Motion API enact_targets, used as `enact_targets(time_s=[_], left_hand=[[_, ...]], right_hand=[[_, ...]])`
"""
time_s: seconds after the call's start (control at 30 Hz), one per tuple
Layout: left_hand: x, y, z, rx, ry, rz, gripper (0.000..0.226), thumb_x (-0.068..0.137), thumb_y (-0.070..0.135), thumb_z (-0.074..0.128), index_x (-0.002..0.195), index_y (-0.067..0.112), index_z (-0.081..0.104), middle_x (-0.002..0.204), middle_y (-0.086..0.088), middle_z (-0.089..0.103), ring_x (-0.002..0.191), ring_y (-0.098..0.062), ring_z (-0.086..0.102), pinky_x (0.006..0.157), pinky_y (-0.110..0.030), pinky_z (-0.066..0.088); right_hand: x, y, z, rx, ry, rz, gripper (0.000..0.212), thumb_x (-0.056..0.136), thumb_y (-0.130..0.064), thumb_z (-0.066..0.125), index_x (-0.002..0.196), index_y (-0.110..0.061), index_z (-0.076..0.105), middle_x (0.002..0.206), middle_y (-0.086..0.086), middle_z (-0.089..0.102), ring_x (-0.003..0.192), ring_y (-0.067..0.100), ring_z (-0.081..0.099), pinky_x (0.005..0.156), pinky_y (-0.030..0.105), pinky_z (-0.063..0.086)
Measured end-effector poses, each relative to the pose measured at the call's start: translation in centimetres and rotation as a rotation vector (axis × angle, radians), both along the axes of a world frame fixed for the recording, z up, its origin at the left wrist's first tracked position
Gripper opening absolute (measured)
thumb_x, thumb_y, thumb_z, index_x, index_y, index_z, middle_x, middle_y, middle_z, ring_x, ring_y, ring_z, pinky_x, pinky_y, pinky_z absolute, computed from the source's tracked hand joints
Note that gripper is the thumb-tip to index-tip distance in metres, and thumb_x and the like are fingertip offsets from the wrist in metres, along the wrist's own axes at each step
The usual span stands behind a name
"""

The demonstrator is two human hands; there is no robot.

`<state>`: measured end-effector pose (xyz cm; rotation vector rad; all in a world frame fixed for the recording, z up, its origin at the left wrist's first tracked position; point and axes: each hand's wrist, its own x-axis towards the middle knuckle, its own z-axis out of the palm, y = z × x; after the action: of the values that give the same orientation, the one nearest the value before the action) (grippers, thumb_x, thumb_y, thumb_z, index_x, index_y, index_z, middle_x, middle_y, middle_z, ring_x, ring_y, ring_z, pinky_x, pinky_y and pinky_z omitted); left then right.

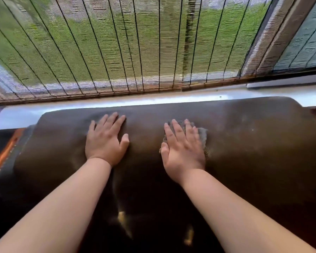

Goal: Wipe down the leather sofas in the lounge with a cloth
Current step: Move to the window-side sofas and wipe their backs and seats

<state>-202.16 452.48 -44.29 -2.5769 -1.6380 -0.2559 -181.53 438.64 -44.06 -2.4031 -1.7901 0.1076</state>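
Where the dark leather sofa back point(244, 143) rounds over below the windowsill point(117, 102) and woven blind point(117, 48): left hand point(106, 141) flat, fingers straight, pressing bare leather; just right, right hand point(182, 148) flat too, pressing a grey cloth point(203, 135) onto the cushion top

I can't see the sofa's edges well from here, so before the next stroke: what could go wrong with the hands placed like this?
1. The small grey-brown cloth lies mostly hidden under the flat right hand with no grip on it, so it may bunch or slip out.
2. A long push forward could run past the dark brown leather sofa back onto the white window sill and snag the woven bamboo blind.
3. The bare left hand presses the leather and may leave smudges.
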Motion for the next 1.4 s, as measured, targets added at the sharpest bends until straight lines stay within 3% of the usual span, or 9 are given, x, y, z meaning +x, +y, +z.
enact_targets(time_s=[0.5,0.8,1.03,1.2,1.3,1.4], left_hand=[[-0.4,0.7,0.6,-0.046,-0.1,-0.083,0.079,0.088,0.06,0.029,0.156,0.027,0.052,0.165,-0.004,0.044,0.154,-0.03,0.038,0.128,-0.053,0.02],[-0.4,0.8,0.0,0.001,-0.121,-0.092,0.077,0.089,0.06,0.03,0.153,0.027,0.056,0.163,-0.003,0.048,0.152,-0.03,0.04,0.127,-0.054,0.023],[-0.2,0.6,0.3,-0.027,-0.058,-0.067,0.078,0.09,0.062,0.024,0.157,0.032,0.049,0.167,-0.001,0.043,0.155,-0.027,0.035,0.128,-0.053,0.019],[0.4,0.4,1.9,-0.121,0.094,-0.021,0.069,0.101,0.06,0.029,0.165,0.035,0.03,0.174,0.004,0.026,0.161,-0.024,0.022,0.128,-0.053,0.019],[2.8,-0.8,3.4,-0.168,0.086,0.03,0.069,0.098,0.063,0.037,0.159,0.031,0.042,0.166,-0.005,0.039,0.153,-0.032,0.035,0.12,-0.055,0.034],[10.0,-3.4,4.1,-0.205,-0.04,-0.169,0.065,0.093,0.064,0.035,0.141,0.027,0.058,0.145,-0.006,0.057,0.137,-0.029,0.05,0.113,-0.049,0.041]], right_hand=[[1.1,0.7,-0.2,-0.063,-0.016,0.023,0.069,0.099,-0.057,-0.001,0.164,-0.037,-0.009,0.174,-0.009,-0.015,0.156,0.024,-0.028,0.125,0.044,-0.021],[0.9,0.7,-0.3,-0.019,-0.022,0.033,0.073,0.097,-0.058,0.0,0.166,-0.036,-0.001,0.175,-0.009,-0.008,0.158,0.023,-0.023,0.123,0.04,-0.025],[1.3,0.7,0.0,-0.021,0.024,0.048,0.072,0.098,-0.06,0.005,0.166,-0.035,0.002,0.175,-0.008,-0.007,0.158,0.021,-0.022,0.125,0.041,-0.021],[4.4,-0.8,0.6,-0.036,0.01,0.131,0.068,0.104,-0.062,0.016,0.167,-0.036,0.009,0.176,-0.009,0.0,0.161,0.019,-0.012,0.126,0.037,-0.016],[8.5,-2.4,1.5,-0.026,-0.004,0.002,0.067,0.104,-0.059,0.022,0.166,-0.034,0.017,0.175,-0.007,0.008,0.161,0.021,-0.004,0.129,0.041,-0.008],[11.6,-3.5,2.1,-0.008,0.032,-0.156,0.064,0.106,-0.053,0.026,0.166,-0.032,0.021,0.175,-0.007,0.012,0.162,0.021,0.0,0.13,0.041,-0.005]])
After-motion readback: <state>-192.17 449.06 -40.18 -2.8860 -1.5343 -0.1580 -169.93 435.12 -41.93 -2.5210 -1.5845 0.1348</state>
